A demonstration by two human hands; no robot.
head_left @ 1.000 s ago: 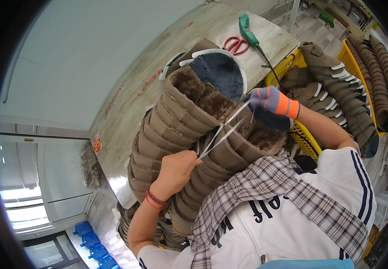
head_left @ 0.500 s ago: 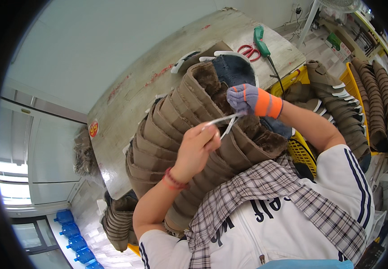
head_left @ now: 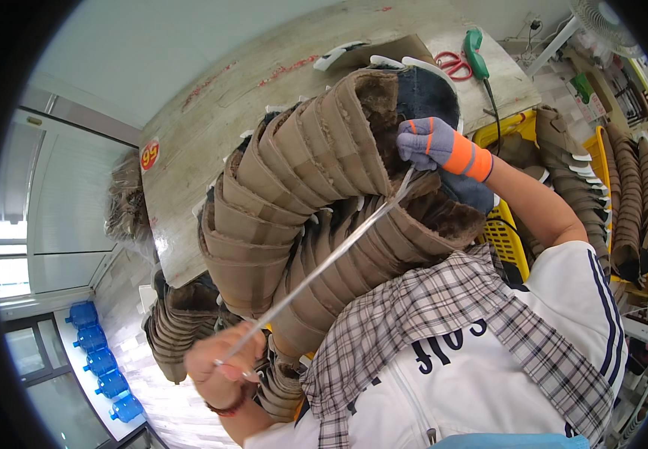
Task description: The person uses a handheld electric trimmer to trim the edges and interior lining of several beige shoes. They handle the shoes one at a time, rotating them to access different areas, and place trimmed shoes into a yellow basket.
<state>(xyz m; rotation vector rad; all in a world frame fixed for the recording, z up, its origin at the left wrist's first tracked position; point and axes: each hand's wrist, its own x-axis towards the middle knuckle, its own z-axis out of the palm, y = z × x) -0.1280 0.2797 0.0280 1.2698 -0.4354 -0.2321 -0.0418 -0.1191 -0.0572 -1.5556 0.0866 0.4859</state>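
Stretching diagonally from 2 o'clock to 8 o'clock, a white strap [head_left: 324,266] is pulled taut across a nested bundle of tan fur-lined boot uppers [head_left: 316,187] held at the centre. The right hand [head_left: 432,142], in a grey and orange glove, has its fingers pinched on the strap's upper end; the bare left hand [head_left: 215,367] has its fingers closed on the lower end. Behind, a worn wooden surface [head_left: 211,112] carries red scissors [head_left: 455,63] and a green-handled tool [head_left: 476,49] at 1 o'clock. Blue water jugs [head_left: 99,359] are seen on the floor at 8 o'clock.
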